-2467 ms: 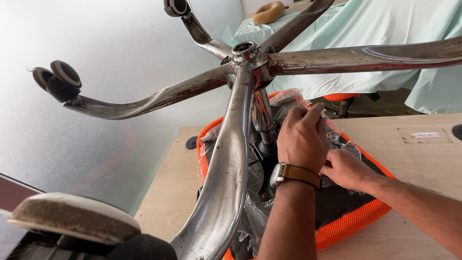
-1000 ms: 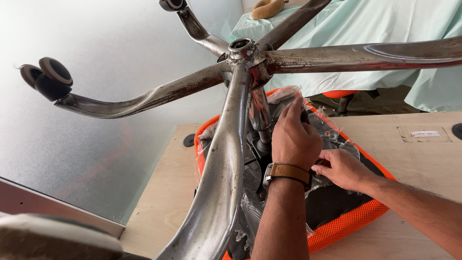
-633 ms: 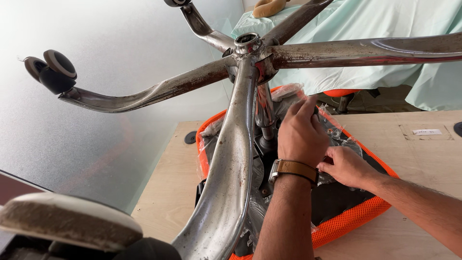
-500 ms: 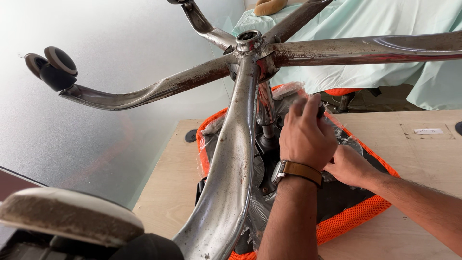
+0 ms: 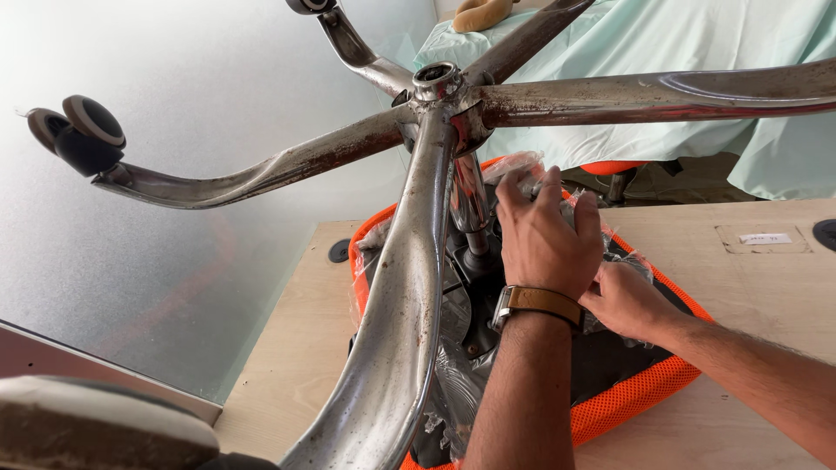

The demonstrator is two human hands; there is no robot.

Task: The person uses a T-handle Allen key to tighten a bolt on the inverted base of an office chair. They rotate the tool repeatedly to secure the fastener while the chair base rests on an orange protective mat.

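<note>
An office chair lies upside down on a wooden table (image 5: 749, 287), its orange mesh seat (image 5: 640, 396) facing down. The rusty chrome star base (image 5: 435, 96) rises toward me, one leg (image 5: 392, 348) running to the bottom edge. My left hand (image 5: 544, 239), with a brown-strapped watch on the wrist, presses on crinkled clear plastic wrap (image 5: 522, 170) over the black seat mechanism (image 5: 475, 300) beside the chrome gas column (image 5: 466, 204). My right hand (image 5: 627, 300) sits just right of it, fingers tucked under the left hand against the same plastic. What the fingers grip is hidden.
Black castor wheels (image 5: 74, 130) hang at the ends of the legs on the left and top. A frosted glass partition (image 5: 174, 261) borders the table's left edge. Pale green cloth (image 5: 679, 35) covers something behind. A cable grommet (image 5: 340, 251) sits in the tabletop.
Both hands stay on the plastic over the mechanism, shifting only slightly; my left hand has moved a little up and toward the column. The view has wobbled.
</note>
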